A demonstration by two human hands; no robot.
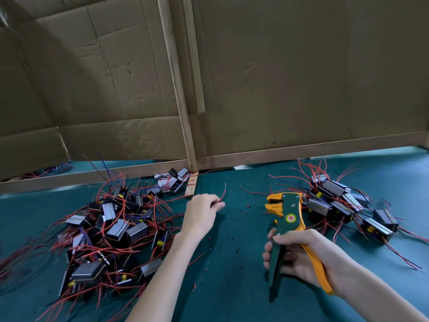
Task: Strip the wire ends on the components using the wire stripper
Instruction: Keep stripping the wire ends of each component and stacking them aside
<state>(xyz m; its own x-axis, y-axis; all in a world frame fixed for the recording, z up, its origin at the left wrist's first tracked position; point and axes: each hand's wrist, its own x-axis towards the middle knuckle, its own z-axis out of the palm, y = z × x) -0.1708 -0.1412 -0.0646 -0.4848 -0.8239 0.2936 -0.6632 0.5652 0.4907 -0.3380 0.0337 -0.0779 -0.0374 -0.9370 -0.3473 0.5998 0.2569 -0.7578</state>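
My right hand [299, 254] grips the green and orange wire stripper [286, 219] by its handles, jaws up and turned left, above the green table. My left hand [202, 212] pinches thin red and dark wires [224, 194] whose ends stick up past my fingers; they run back to the left pile. That big heap of black components with red wires [111, 235] lies at the left. A smaller heap of the same components [341, 205] lies at the right, just behind the stripper.
The green table [232, 275] carries small bits of stripped insulation [241, 219] between my hands. Cardboard panels on a wooden frame [190, 135] stand along the back edge. A few more components [174, 182] sit by the frame's foot.
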